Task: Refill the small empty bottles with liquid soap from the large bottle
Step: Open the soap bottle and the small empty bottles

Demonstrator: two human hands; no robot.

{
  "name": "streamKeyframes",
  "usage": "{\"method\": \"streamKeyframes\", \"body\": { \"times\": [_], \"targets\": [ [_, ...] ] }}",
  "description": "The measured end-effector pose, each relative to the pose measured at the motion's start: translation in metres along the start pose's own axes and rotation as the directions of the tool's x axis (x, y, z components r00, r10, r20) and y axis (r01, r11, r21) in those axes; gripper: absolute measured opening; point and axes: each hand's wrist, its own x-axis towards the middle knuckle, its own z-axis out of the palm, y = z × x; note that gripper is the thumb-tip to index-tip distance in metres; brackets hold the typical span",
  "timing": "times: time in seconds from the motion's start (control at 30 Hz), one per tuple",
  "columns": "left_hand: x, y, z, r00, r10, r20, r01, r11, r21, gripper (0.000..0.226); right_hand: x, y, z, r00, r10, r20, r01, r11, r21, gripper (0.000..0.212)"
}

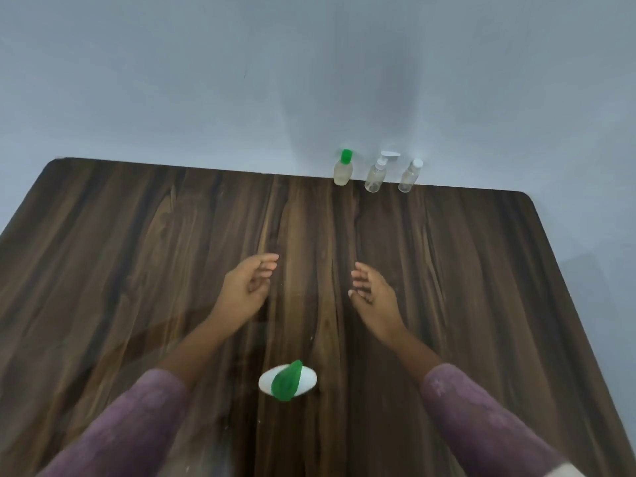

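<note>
Slack, empty left grip [246, 287], right grip [373, 292] over wood table [137, 253] by blue-grey wall [172, 80]

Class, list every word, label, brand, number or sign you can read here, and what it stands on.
No text can be read here.
Large white bottle with green cap: seen from above, no label showing.
Small clear green-capped bottle, small clear pump bottle, small clear white-capped bottle, by the wall: no print visible.
Dark wooden table: plain.
</note>
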Motion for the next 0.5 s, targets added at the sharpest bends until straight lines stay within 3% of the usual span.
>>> {"method": "streamKeyframes", "body": {
  "times": [0.2,0.33,0.5],
  "targets": [
    [0.117,0.032,0.024,0.995,0.028,0.096,-0.035,0.997,0.067,0.04,0.114,-0.035,-0.01,0.998,-0.005,-0.068,0.004,1.0,-0.011,0.054],
    [0.191,0.037,0.043,0.995,-0.041,0.09,0.036,0.997,0.062,0.037,0.184,-0.048,-0.008,0.988,0.009,-0.155,-0.017,0.999,-0.049,0.056],
    [0.243,0.03,0.067,0.988,-0.106,0.114,0.104,0.994,0.023,0.045,0.239,-0.041,-0.003,0.97,-0.089,-0.228,0.034,0.972,-0.231,0.056]
  ]
}}
